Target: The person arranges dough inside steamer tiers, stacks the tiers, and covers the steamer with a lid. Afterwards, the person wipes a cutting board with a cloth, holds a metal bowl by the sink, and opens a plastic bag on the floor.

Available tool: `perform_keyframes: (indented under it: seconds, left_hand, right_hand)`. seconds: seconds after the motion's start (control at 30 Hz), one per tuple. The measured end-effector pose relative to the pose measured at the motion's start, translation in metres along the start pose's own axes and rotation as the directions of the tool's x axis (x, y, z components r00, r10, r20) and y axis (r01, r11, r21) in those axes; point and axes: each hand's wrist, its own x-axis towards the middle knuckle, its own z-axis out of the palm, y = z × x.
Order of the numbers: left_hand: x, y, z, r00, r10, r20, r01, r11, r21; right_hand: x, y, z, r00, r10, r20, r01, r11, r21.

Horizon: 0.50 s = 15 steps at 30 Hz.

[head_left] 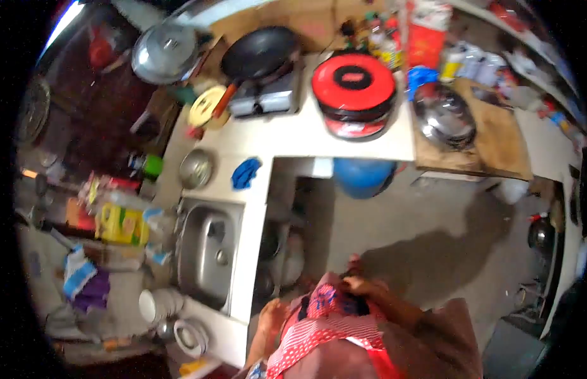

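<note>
My left hand [271,314] is low in the view, beside the counter edge and close to the red polka-dot apron [306,344]; its fingers are blurred. My right hand [358,286] is at the front of the apron, on the patterned cloth [325,298] there. Its fingers look bent, but what they hold, if anything, is too small to tell. The steel sink [208,252] lies to the left of my left hand, with a blue cloth [246,174] on the counter above it.
A black pan [260,53] sits on a stove [265,101]. Right of it are a red round cooker [353,82] and a steel lid [444,117] on a wooden board [505,142]. A blue container [364,177] is under the counter. White bowls [155,306] stand below the sink.
</note>
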Motion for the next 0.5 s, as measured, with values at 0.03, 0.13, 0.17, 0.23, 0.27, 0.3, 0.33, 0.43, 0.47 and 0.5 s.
perform_keyframes:
  seconds: [0.03,0.13,0.17,0.23,0.27,0.3,0.33,0.43,0.47,0.5]
  left_hand:
    - [-0.008,0.007,0.012,0.999,0.045,0.018,-0.046,0.997,0.054]
    - [-0.002,0.021,0.022,0.982,0.074,0.173,-0.100,0.984,0.144]
    - [0.014,0.029,0.009,0.976,0.055,0.211,-0.090,0.983,0.162]
    - [0.024,0.051,0.032,0.963,0.110,0.244,-0.170,0.956,0.239]
    - [0.006,0.071,0.059,0.951,0.187,0.246,-0.257,0.921,0.294]
    - [-0.004,0.092,0.080,0.911,0.224,0.347,-0.331,0.898,0.289]
    - [-0.005,0.111,0.094,0.812,0.327,0.483,-0.469,0.858,0.208]
    - [-0.050,0.184,0.154,0.411,0.539,0.736,-0.825,0.564,0.048]
    - [-0.085,0.205,0.179,0.241,0.541,0.806,-0.876,0.478,-0.059]
    - [-0.123,0.224,0.201,0.088,0.557,0.826,-0.930,0.342,-0.132]
  right_hand:
    - [0.015,0.033,0.011,0.999,-0.005,-0.048,0.002,0.997,-0.076]
    - [0.077,0.138,0.057,0.951,-0.211,-0.224,0.193,0.976,-0.099]
    - [0.074,0.120,0.047,0.954,-0.194,-0.227,0.170,0.978,-0.119]
    - [0.042,0.048,0.021,0.967,-0.156,-0.203,0.133,0.984,-0.121]
    - [0.028,0.018,0.014,0.965,-0.163,-0.207,0.141,0.983,-0.120]
    - [0.014,-0.008,0.009,0.959,-0.173,-0.226,0.152,0.982,-0.108]
    - [-0.002,-0.036,0.004,0.954,-0.172,-0.245,0.154,0.984,-0.091]
    - [-0.021,-0.074,0.002,0.915,-0.001,-0.403,0.101,0.969,0.227]
    - [-0.036,-0.100,-0.006,0.907,0.110,-0.407,0.074,0.908,0.411]
    - [-0.052,-0.125,-0.015,0.825,-0.007,-0.564,0.209,0.933,0.293]
